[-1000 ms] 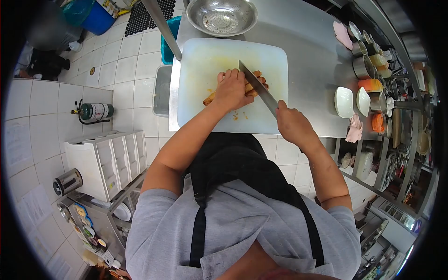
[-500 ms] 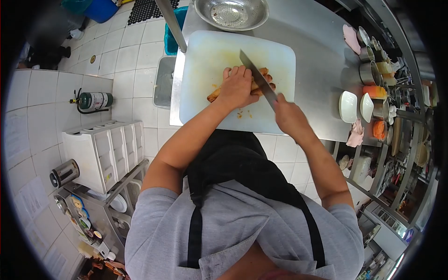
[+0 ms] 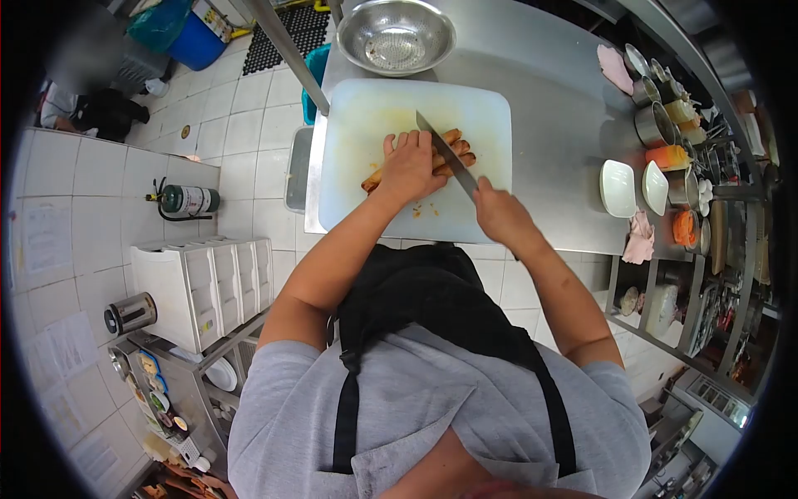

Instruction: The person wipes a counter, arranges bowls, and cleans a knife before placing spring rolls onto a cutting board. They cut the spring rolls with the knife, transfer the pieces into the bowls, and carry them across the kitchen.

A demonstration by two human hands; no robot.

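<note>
Several browned fried rolls, which look like spring rolls (image 3: 468,159), lie side by side on a white cutting board (image 3: 353,104). My left hand (image 3: 409,169) presses down over them with bent fingers and hides their middle. One roll's end sticks out at the left of that hand. In my right hand (image 3: 504,219) is the handle of a large kitchen knife (image 3: 450,155). Its blade lies slantwise across the rolls, close beside my left fingers, with the tip pointing away from me. Golden crumbs (image 3: 418,212) are scattered on the board near me.
A metal colander (image 3: 397,37) stands behind the board on the steel table (image 3: 553,125). To the right are white dishes (image 3: 617,189), a pink cloth (image 3: 637,238) and several metal containers (image 3: 657,125). A grey bin (image 3: 298,169) stands by the left edge. Another person (image 3: 104,112) is at far left.
The camera view has shifted, so the table and board appear lower and slightly left. Both hands keep about the same places, with the knife still across the rolls.
</note>
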